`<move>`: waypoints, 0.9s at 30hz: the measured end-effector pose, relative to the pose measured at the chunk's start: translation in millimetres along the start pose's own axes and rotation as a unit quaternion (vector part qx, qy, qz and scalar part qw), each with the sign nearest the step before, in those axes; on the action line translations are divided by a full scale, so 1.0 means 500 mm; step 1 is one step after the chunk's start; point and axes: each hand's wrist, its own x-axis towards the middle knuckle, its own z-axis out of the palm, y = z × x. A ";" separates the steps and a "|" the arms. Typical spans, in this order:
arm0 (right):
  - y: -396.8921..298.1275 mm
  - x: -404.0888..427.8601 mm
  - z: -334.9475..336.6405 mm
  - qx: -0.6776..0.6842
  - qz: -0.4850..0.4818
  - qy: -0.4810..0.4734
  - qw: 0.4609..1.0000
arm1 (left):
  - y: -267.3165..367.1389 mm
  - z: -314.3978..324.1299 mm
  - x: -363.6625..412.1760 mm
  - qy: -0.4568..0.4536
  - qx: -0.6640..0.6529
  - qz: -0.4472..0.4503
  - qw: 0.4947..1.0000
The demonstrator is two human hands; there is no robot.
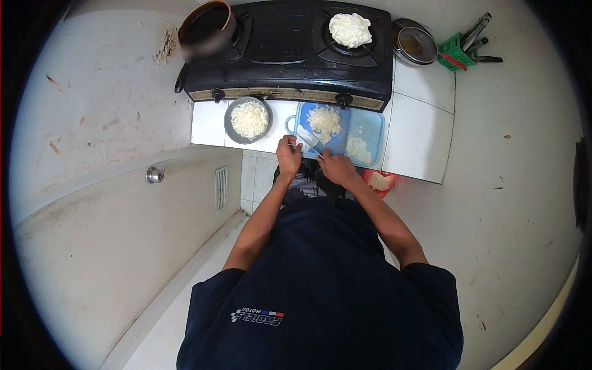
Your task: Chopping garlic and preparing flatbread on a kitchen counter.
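A blue cutting board [343, 143] lies on a light-blue plastic tray [380, 127] at the counter's front edge. My right hand [338, 167] grips a knife [307, 137], its blade slanting left over the board's near corner. Close to that blade is my left hand [289, 156], fingers bent beside a thin white piece; whether they pinch it is too small to tell. Finely shredded white food [323, 119] is heaped at the far side of the board. To the right, a pale flat sheet of food [358, 149] rests in the tray.
A grey bowl [227, 125] of white shreds stands left of the tray. Behind is a black gas stove [282, 76] bearing a brown-rimmed pot [230, 18] and a white lumpy mass [350, 30]. A strainer [416, 45] and green utensil basket [451, 48] stand right. A red container [391, 179] sits below.
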 end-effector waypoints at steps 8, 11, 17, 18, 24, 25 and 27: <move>-0.013 0.021 0.001 -0.006 0.008 -0.004 1.000 | -0.007 0.006 -0.001 0.012 -0.005 0.003 1.000; -0.010 -0.026 -0.008 -0.010 0.015 -0.012 1.000 | -0.017 0.008 -0.002 0.018 0.003 -0.001 1.000; -0.012 -0.103 -0.058 -0.021 0.060 -0.069 0.996 | -0.014 -0.006 0.001 -0.003 -0.006 -0.018 1.000; -0.015 -0.107 -0.068 -0.024 0.075 -0.081 0.994 | -0.013 -0.010 0.002 -0.003 -0.006 -0.017 1.000; -0.007 -0.106 -0.076 -0.012 0.077 -0.079 0.994 | -0.030 -0.031 0.005 -0.035 -0.077 -0.117 0.990; -0.009 -0.106 -0.084 -0.012 0.078 -0.078 0.994 | -0.032 -0.033 0.002 -0.038 -0.103 -0.122 0.986; -0.011 -0.106 -0.100 -0.011 0.073 -0.082 0.994 | -0.036 -0.035 0.002 -0.043 -0.129 -0.125 0.983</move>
